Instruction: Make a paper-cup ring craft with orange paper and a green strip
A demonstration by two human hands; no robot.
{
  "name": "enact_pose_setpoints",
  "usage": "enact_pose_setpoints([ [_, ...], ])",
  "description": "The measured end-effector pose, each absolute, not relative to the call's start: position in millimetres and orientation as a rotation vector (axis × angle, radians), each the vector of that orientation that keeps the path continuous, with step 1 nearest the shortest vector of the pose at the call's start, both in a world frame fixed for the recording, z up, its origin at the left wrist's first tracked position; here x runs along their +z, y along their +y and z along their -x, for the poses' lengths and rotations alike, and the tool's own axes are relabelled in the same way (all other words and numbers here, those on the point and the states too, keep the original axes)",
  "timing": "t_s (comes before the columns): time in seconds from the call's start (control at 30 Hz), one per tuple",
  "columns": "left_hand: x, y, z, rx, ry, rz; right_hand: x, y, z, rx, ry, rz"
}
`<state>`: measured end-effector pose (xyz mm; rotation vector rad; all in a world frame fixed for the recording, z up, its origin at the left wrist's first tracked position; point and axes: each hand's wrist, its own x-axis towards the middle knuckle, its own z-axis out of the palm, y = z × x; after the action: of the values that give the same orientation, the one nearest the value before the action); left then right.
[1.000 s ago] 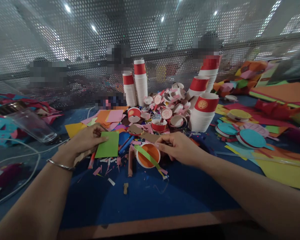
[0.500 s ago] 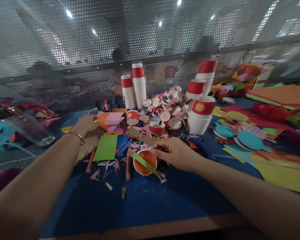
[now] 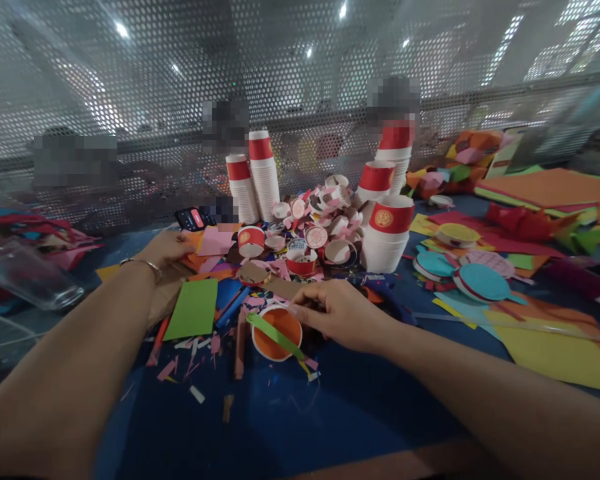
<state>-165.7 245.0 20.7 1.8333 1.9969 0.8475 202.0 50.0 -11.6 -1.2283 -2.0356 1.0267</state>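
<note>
My right hand (image 3: 343,313) is closed at the right rim of a shallow round paper-cup piece (image 3: 267,348) with an orange inside, thumb and fingertips at its edge. A green paper strip (image 3: 275,333) lies slantwise across the piece. Further left and back, my left hand (image 3: 163,252), with a bracelet at the wrist, has its fingers bent at the edge of some orange paper (image 3: 194,241); its fingertips are partly hidden. Pink paper (image 3: 216,241) lies beside them. A green paper sheet (image 3: 193,310) lies between my hands.
Stacks of red and white paper cups (image 3: 387,233) stand at the back. Between them is a heap of cut cup pieces (image 3: 330,207). Blue round paper pieces (image 3: 483,283) and coloured sheets lie right. A clear cup (image 3: 35,277) lies left. Paper scraps (image 3: 197,394) litter the blue table (image 3: 330,427).
The whole view has shifted, so things on the table appear further left. My left hand stays by the orange paper, and my right hand stays at the cup piece's rim.
</note>
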Motion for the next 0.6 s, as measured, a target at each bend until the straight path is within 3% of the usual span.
enact_pose_setpoints([
  [0.2, 48, 228, 174, 0.702, 2.296, -1.775, -9, 49, -202, 1.01, -2.047, 1.213],
  [0.4, 59, 198, 183, 0.993, 2.356, -1.678, -10, 48, -201, 0.972, -2.05, 1.195],
  [0.6, 54, 172, 178, 1.379, 2.103, -1.444, -9, 48, -201, 1.004, -2.023, 1.195],
])
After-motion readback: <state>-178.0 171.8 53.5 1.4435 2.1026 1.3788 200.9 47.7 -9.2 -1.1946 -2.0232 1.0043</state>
